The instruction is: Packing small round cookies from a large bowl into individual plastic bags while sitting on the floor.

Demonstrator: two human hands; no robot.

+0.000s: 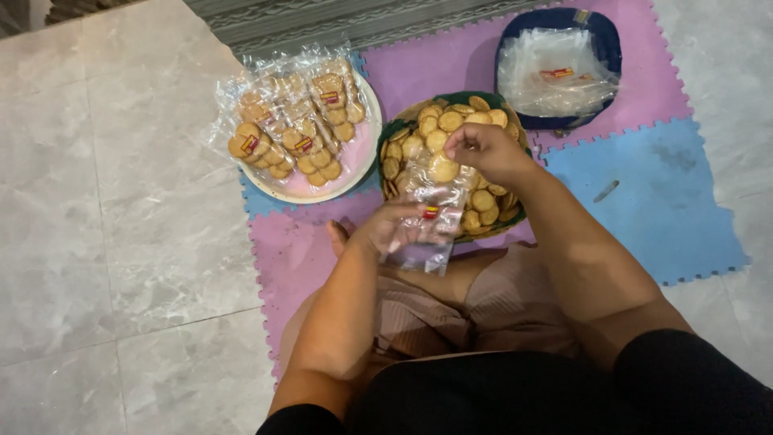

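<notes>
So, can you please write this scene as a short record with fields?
left hand: holds an open clear bag
right hand: pinches a round biscuit above the bag
basket: full of loose biscuits
pink plate: holds filled biscuit bags
blue tray: holds empty clear bags
floor: foam mats on grey tiles

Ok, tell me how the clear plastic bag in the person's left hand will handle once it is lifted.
The clear plastic bag looks thin and crinkled, so it will probably flop and sag below the left hand. It holds little so far, so it is likely light. The right hand holds a round biscuit at its mouth; biscuits probably crack if squeezed.
</notes>
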